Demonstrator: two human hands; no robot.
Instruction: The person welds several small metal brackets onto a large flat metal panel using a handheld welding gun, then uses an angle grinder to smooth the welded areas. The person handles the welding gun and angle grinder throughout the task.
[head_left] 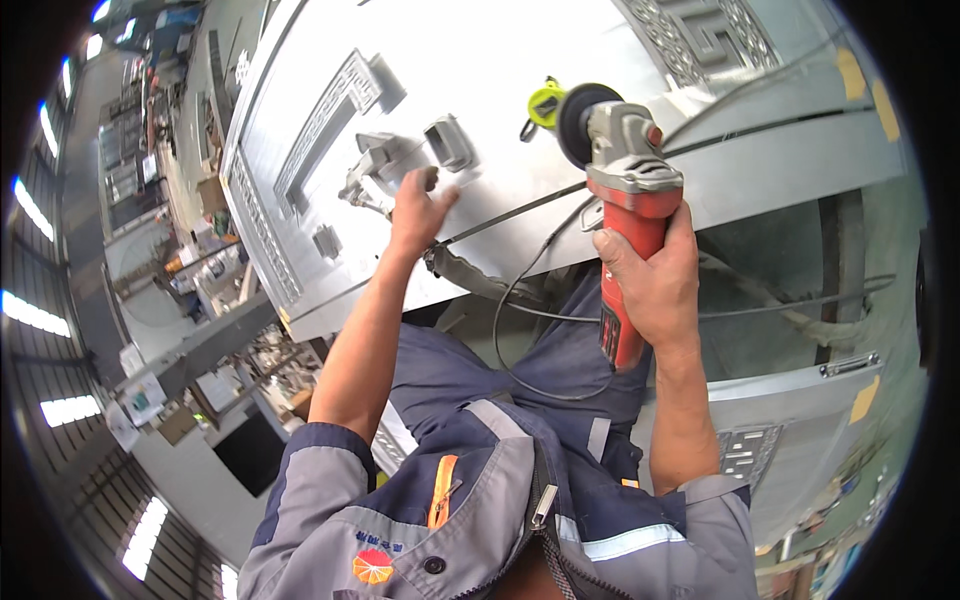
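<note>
I clamp my right hand (655,285) round the red angle grinder (625,200), lifted off the grey metal door panel (500,60), while my left hand (415,210), fingers spread, apparently steadies its handle fitting (385,165).

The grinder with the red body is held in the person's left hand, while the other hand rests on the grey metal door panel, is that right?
Not quite. The head view shows the grinder in the right hand, its grip closed round the red body. It is the left hand that rests on the grey metal door panel, near a small metal fitting.
</note>
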